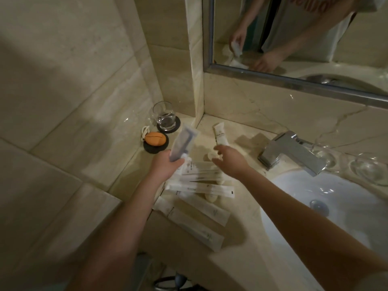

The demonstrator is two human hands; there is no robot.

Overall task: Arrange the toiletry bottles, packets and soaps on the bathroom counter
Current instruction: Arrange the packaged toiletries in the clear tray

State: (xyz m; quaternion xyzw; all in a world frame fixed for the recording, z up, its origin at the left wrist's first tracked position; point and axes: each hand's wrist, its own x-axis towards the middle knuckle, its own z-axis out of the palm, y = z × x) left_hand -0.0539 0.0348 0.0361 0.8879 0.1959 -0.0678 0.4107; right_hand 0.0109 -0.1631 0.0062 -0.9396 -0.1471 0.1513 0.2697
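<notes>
Left hand [165, 164] up over the tabletop [247, 215], fingers closed round the lower end of a clear plastic packet [183, 142] with something dark inside, tilted, top end leaning toward the back corner. Right hand [230, 159] just beside it, palm down, fingers loosely spread and curled, hovering over a small pale round soap [210, 155]; touching it or not, cannot tell. Holding nothing that shows.

Behind the right hand, a white toiletry tube [220, 134] lying on the marble, cap end toward the wall. Below both hands, a loose pile of long white packets [201, 186], crossed over one another. Small pale oval soap [211, 198] peeking out from under the pile. Nearer the front edge, two longer white packets [206, 213] lying side by side at a slant, one partly over the edge of the tabletop.

Back in the corner, a drinking glass [164, 117] with a little water, standing upright on a dark round coaster [177, 128]. Just in front of it, an orange oval soap [155, 139] on a second dark coaster [151, 149], a pale cord looped beside it.

Off to the right, chrome faucet [291, 153] over a white basin [315, 206], two upturned clear glass items beyond. Framed mirror [294, 38] above, showing arms and packet in reflection.
</notes>
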